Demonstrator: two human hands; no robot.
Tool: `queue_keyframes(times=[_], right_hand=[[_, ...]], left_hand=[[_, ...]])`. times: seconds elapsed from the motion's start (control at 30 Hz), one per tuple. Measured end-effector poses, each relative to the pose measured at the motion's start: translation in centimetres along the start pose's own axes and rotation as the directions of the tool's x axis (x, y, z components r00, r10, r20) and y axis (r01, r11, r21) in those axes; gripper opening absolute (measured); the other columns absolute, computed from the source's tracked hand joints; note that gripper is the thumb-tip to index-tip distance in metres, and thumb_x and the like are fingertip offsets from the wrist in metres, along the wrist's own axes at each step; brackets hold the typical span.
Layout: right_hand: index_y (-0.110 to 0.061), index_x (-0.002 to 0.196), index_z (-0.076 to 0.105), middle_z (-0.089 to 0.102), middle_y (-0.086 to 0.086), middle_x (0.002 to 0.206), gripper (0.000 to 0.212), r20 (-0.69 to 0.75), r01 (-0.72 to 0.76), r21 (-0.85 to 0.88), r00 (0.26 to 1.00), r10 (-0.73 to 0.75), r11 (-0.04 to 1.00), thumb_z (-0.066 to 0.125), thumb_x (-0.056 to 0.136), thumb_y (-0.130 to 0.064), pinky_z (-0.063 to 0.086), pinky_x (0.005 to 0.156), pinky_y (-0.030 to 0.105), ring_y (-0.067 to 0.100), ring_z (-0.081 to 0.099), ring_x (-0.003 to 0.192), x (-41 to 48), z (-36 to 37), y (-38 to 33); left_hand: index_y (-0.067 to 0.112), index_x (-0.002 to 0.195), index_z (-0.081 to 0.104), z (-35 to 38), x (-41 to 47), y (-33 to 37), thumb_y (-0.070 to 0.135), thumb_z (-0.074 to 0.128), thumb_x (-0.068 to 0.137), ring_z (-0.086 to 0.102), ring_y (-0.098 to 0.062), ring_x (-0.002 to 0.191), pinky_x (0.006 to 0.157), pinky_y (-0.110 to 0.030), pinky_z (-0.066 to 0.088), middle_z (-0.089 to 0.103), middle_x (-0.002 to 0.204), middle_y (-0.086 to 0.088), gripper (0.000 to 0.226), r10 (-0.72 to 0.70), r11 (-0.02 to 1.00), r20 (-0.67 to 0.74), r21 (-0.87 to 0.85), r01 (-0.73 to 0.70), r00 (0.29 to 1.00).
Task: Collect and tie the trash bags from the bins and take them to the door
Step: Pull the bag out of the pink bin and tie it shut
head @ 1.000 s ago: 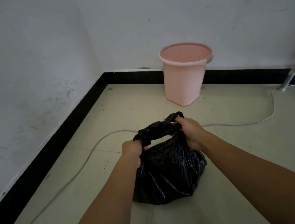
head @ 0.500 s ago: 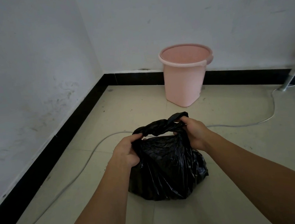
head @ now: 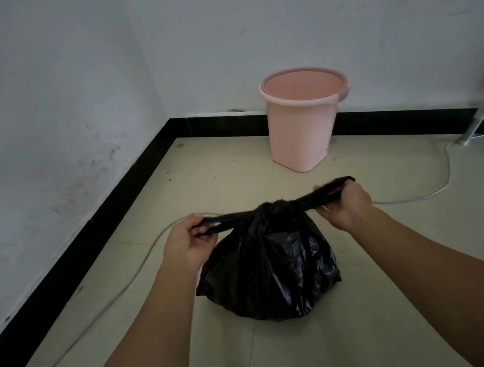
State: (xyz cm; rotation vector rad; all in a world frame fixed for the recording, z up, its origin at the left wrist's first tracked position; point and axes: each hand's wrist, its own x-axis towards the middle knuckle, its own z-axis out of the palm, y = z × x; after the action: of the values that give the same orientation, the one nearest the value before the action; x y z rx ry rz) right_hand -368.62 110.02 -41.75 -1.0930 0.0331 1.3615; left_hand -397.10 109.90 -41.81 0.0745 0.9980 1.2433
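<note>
A full black trash bag (head: 270, 273) sits on the pale tiled floor in front of me. Its top is gathered into a knot (head: 277, 209) with two twisted ends stretched out sideways. My left hand (head: 189, 243) grips the left end. My right hand (head: 344, 206) grips the right end, slightly higher and farther from me. Both ends look taut. A pink plastic bin (head: 304, 134) stands beyond the bag against the back wall, and no liner shows inside it.
A grey cable (head: 434, 191) runs across the floor behind the bag and curves toward the left wall. White walls with a black skirting (head: 110, 204) meet in a corner at left. A metal furniture leg (head: 470, 134) stands at far right.
My hands have moved apart, pulling the two bag ends outward. The loose bundle at the top has drawn down into a tight knot.
</note>
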Motion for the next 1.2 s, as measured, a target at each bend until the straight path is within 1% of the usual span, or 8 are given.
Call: queue_keyframes(times=[0.1,0.23,0.43,0.57,0.77,0.87,1.0,1.2], right_hand=[[-0.016,0.067,0.036,0.037,-0.001,0.037,0.032,-0.173,0.007,0.044,0.985,0.0,0.999,0.027,0.097,-0.009,0.043,0.055,0.03,0.016,0.036,0.042,0.9,-2.3,-1.4],[-0.014,0.071,0.041,0.044,0.003,0.055,0.026,-0.294,-0.002,-0.154,0.955,-0.044,0.988,0.033,0.096,-0.011,0.045,0.056,0.032,0.018,0.044,0.048,1.5,-4.4,-0.8],[-0.011,0.104,0.057,0.068,0.022,0.102,0.071,-0.05,-0.208,-0.503,0.976,0.212,0.839,0.035,0.086,-0.076,0.055,0.058,0.032,0.033,0.068,0.084,0.8,-4.9,-0.1],[-0.005,0.116,0.058,0.07,0.027,0.106,0.071,0.147,-0.276,-0.392,0.923,0.356,0.877,0.047,0.086,-0.069,0.051,0.095,0.039,0.035,0.069,0.091,1.2,-3.7,2.2],[0.0,0.118,0.056,0.062,0.023,0.123,0.037,0.303,-0.219,-0.274,0.905,0.3,0.937,0.044,0.083,0.002,0.06,0.068,0.031,0.03,0.065,0.106,0.0,-2.6,2.7],[-0.006,0.114,0.066,0.07,0.009,0.11,0.025,0.22,-0.007,-0.745,0.941,0.256,0.667,0.064,0.089,-0.01,0.045,0.05,0.022,0.017,0.066,0.088,-0.5,-3.0,5.5],[-0.006,0.088,0.072,0.073,0.009,0.084,0.024,0.278,0.243,-0.837,0.961,-0.002,0.491,0.072,0.087,-0.03,0.056,0.057,0.029,0.012,0.068,0.067,-1.3,-1.6,7.9],[-0.002,0.084,0.066,0.068,0.013,0.085,0.03,0.036,0.081,-0.623,0.997,-0.075,0.778,0.064,0.093,-0.03,0.056,0.085,0.042,0.028,0.067,0.08,0.1,-0.6,7.0]], left_hand=[[0.01,0.063,0.032,-3.8,0.8,0.3,-0.007,0.035,0.088,0.028,-0.011,0.028,0.045,-0.021,0.038,0.032,0.033,-0.002,0.031,0.069,0.997,-0.173,0.055,-0.06,0.982],[0.003,0.069,0.045,-5.8,1.0,0.1,-0.007,0.047,0.083,0.043,-0.013,0.035,0.046,-0.026,0.045,0.049,0.044,-0.007,0.017,0.277,0.91,-0.322,0.391,-0.139,0.906],[0.026,0.096,0.068,-4.8,1.2,-2.0,0.026,0.063,0.079,0.058,-0.025,0.103,0.09,-0.039,0.05,0.064,0.112,-0.005,0.018,0.535,-0.208,0.295,0.954,-0.215,0.792],[0.029,0.119,0.062,-1.2,0.5,-5.5,0.055,0.05,0.087,0.056,-0.02,0.116,0.105,-0.04,0.037,0.064,0.122,0.003,0.044,0.188,-0.504,0.465,0.802,-0.321,0.865],[0.014,0.109,0.066,-2.7,1.4,-6.8,0.053,0.067,0.079,0.062,-0.022,0.103,0.092,-0.034,0.05,0.066,0.111,-0.004,0.049,-0.132,-0.265,0.224,0.931,-0.253,0.965],[0.017,0.084,0.064,-2.4,1.2,-6.9,0.043,0.071,0.08,0.063,-0.02,0.092,0.08,-0.031,0.049,0.065,0.091,-0.001,0.027,-0.099,-0.239,0.324,0.91,-0.338,0.941],[0.017,0.07,0.065,-0.5,0.3,-6.6,0.039,0.075,0.077,0.062,-0.016,0.077,0.073,-0.03,0.048,0.063,0.074,0.002,0.025,-0.159,-0.151,0.38,0.903,-0.403,0.911],[0.005,0.092,0.07,0.6,-1.0,-5.5,0.017,0.074,0.082,0.04,-0.011,0.045,0.038,-0.02,0.029,0.052,0.063,-0.001,0.016,-0.045,0.331,0.266,0.913,-0.237,0.963]])
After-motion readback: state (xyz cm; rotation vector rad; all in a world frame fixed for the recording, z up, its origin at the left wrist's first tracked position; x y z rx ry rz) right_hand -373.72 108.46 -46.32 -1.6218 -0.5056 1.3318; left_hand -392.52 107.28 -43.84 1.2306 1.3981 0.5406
